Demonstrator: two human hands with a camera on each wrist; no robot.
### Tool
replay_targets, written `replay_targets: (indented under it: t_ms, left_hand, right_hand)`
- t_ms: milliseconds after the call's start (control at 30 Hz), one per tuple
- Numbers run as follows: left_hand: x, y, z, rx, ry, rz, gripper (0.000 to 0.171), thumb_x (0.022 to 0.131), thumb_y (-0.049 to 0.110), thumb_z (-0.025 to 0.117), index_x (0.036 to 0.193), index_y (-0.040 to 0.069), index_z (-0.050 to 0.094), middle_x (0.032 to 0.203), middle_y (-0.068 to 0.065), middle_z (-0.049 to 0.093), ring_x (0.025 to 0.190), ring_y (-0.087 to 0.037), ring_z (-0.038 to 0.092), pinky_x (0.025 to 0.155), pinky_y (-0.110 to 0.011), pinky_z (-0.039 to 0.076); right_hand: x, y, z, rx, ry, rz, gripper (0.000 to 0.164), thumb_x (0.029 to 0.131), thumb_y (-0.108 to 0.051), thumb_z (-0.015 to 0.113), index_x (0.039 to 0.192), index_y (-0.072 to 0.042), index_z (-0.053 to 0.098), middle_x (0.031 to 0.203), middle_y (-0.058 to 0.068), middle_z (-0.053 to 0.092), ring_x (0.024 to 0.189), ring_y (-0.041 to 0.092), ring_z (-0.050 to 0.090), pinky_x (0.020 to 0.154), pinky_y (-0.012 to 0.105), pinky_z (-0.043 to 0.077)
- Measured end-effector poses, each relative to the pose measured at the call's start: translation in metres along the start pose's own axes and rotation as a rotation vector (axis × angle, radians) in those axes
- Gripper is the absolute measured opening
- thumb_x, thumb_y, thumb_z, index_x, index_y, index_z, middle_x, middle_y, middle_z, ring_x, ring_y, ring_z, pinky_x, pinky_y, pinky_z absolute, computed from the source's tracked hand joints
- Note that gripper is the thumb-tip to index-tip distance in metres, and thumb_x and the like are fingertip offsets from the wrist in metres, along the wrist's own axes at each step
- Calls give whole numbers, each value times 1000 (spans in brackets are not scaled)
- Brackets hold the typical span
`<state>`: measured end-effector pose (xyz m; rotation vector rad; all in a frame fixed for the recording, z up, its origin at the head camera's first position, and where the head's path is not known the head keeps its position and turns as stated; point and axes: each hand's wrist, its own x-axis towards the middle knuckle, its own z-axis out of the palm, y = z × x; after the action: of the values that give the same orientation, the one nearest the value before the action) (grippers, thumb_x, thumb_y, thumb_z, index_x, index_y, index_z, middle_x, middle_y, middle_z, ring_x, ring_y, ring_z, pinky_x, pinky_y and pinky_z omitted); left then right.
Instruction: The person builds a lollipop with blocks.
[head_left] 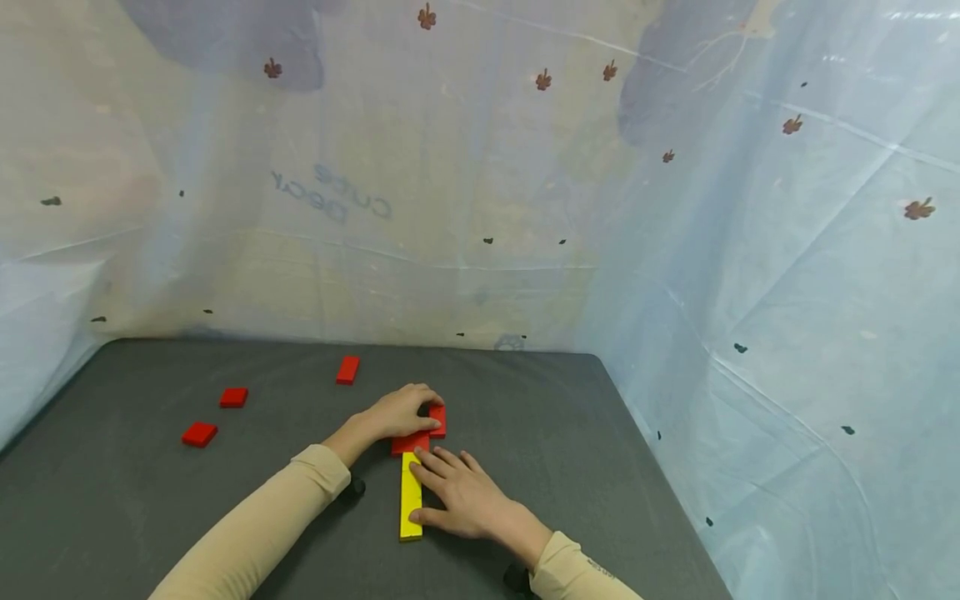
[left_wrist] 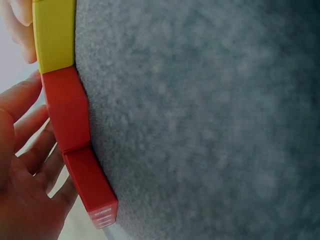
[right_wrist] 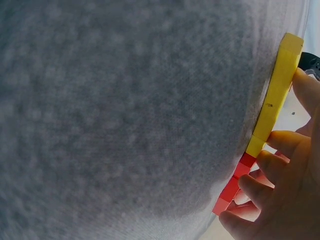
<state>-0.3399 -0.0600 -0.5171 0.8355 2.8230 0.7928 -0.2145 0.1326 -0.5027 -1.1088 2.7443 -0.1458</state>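
Observation:
My left hand [head_left: 397, 414] curves over a red block [head_left: 438, 413], with thumb and forefinger pinching it. Beside that block, and partly covered by the same hand, lies another red block [head_left: 405, 446]. A yellow bar [head_left: 410, 500] with a seam near its far end runs from there toward me. My right hand [head_left: 467, 500] rests along the bar's right side, fingers spread and fairly straight; its thumb touches near the bar's close end. In the left wrist view, a red block [left_wrist: 67, 112] abuts the yellow piece [left_wrist: 55, 37], and a second red block [left_wrist: 90, 180] follows at an angle.
Three loose red blocks lie farther left on the dark grey tabletop [head_left: 135, 508]: one near the back [head_left: 348, 370], one at middle left [head_left: 233, 397] and one closer to me [head_left: 199, 434]. A translucent printed sheet [head_left: 450, 208] hangs behind and along the right.

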Motion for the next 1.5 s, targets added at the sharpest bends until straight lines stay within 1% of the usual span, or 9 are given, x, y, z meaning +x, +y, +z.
replay_targets:
  t_ms: [367,467,633,767,967,1133,1200,1333,1500]
  left_hand:
    - [-4,-2,-3,13,4,-3,37,97,28,77,130,14,71,132,-7,65,124,-28,60,106,-50,50]
    - [-5,-4,-4,7,15,5,37,98,27,76,131,13,70,131,-7,65,122,-28,61,105,-49,51]
    - [-10,-10,-8,-12,69,19,40,99,30,74,134,12,68,133,-6,63,122,-27,62,104,-49,52]
    - [-19,-17,-20,-24,142,45,41,99,27,74,135,9,67,133,-8,63,120,-29,64,100,-52,53]
    - [-43,-31,-44,-9,242,44,41,99,21,75,136,6,67,134,-11,63,118,-32,63,95,-53,55]
    - [-68,-54,-60,46,319,50,38,98,18,75,134,6,67,135,-14,61,113,-34,65,90,-54,56]
    - [-79,-64,-67,64,333,44,38,98,17,75,134,6,68,134,-15,62,112,-35,65,89,-55,56]
    - [-103,-84,-81,85,346,10,37,98,16,75,132,4,68,130,-14,63,114,-37,64,90,-57,55]
    - [-134,-116,-95,126,357,-37,36,98,13,74,131,1,68,129,-18,63,113,-40,64,89,-59,54]
  right_hand:
    - [2,-1,0,-7,4,-10,73,104,-65,45,164,-25,35,171,-5,26,157,24,26,120,61,30]
    - [2,-1,0,12,9,-11,73,104,-65,46,164,-25,36,171,-5,26,157,24,26,120,61,31]
    - [3,0,-1,110,20,-6,73,104,-62,51,164,-24,37,171,-3,27,156,25,27,120,63,30]
    - [5,2,-5,155,45,20,74,104,-61,51,164,-22,35,171,-4,26,156,25,28,120,63,28]
    - [11,10,-11,148,77,52,76,103,-59,54,165,-20,33,172,-3,24,157,28,26,121,64,25]
    - [16,16,-13,117,83,71,76,102,-59,57,164,-22,35,172,-4,23,157,28,26,122,62,25]
    - [17,18,-12,111,84,74,76,102,-58,59,164,-22,35,172,-5,23,157,27,26,123,61,25]
    - [21,21,-12,100,74,65,76,102,-57,60,164,-22,34,172,-5,22,157,27,25,123,60,24]
    - [24,20,-13,86,48,53,77,102,-58,59,165,-22,34,172,-5,22,158,27,22,124,60,23]
